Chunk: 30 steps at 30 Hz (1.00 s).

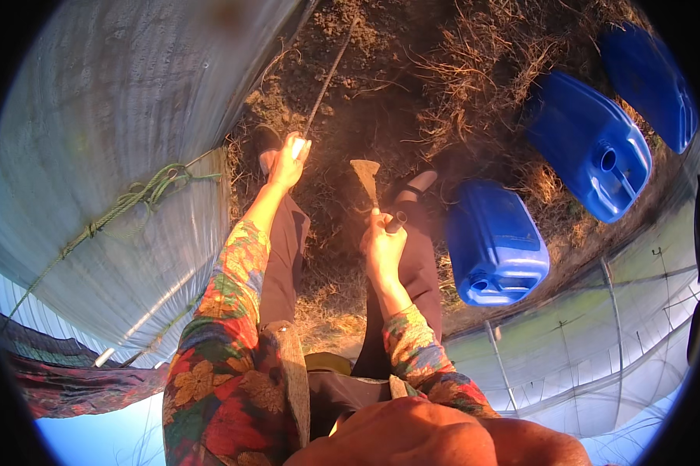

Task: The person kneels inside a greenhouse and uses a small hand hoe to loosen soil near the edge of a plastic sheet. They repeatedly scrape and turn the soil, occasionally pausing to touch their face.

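Note:
My left hand (286, 166) is shut on a long thin rod (329, 76), which slants away from it toward the soil. A small pale patch shows at these fingers; I cannot tell what it is. My right hand (385, 247) grips a hand tool with a rusty, fan-shaped metal blade (365, 173). A dark hollow tube end (396, 222) pokes out of the same fist; whether it belongs to that tool I cannot tell. Both hands are in front of my legs, above dry ground (335, 250).
A plastic sheet wall (117, 105) rises close on the left, with a knotted green rope (134, 201) across it. Several blue plastic jerrycans (495, 239) lie on the right. Dry stalks (472, 87) cover ground ahead. A second plastic-covered structure (583, 332) stands lower right.

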Motion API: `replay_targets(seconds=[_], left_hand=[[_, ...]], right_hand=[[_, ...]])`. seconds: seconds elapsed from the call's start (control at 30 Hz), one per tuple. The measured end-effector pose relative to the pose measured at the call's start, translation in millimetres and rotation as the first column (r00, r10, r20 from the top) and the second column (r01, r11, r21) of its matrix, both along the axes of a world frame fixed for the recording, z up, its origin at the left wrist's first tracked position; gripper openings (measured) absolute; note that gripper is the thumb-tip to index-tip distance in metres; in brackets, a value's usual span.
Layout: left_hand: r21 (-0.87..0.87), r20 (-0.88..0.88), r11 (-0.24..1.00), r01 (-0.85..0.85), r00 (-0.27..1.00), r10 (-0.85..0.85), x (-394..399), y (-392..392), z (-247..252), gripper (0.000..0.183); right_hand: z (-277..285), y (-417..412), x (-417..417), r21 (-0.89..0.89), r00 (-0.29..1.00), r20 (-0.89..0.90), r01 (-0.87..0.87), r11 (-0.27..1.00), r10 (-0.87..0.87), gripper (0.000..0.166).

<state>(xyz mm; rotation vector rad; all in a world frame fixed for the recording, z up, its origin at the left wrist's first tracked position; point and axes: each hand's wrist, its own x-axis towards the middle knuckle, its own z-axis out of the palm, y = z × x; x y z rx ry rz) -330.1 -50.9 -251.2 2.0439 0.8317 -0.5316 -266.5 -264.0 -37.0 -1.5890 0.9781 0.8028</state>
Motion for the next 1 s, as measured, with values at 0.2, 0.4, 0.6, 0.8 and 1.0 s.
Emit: replay_targets(seconds=[0.2, 0.4, 0.6, 0.8, 1.0], left_hand=[[-0.064, -0.022, 0.998, 0.004, 1.0, -0.006, 51, 29, 10, 0.047], [-0.085, 0.19, 0.99, 0.114, 0.977, -0.096, 167, 33, 25, 0.046], [-0.148, 0.211, 0.987, -0.059, 0.973, 0.089, 219, -11, -39, 0.046], [-0.199, 0.089, 0.977, -0.082, 0.991, 0.101, 88, -37, -21, 0.038], [-0.149, 0.249, 0.988, 0.045, 0.968, -0.007, 186, -10, 27, 0.044]], right_hand=[[0, 0, -8, 0.035, 0.997, -0.077, 0.035, 0.999, -0.032, 0.032], [-12, 7, -29, 0.013, 0.989, -0.148, 0.023, 1.0, -0.021, 0.032], [-10, 15, -18, 0.034, 0.991, -0.132, 0.041, 0.999, -0.036, 0.028], [-8, 10, -3, 0.053, 0.993, -0.075, 0.092, 0.994, -0.088, 0.032], [4, 1, 10, 0.08, 0.992, -0.014, 0.123, 0.989, -0.123, 0.029]])
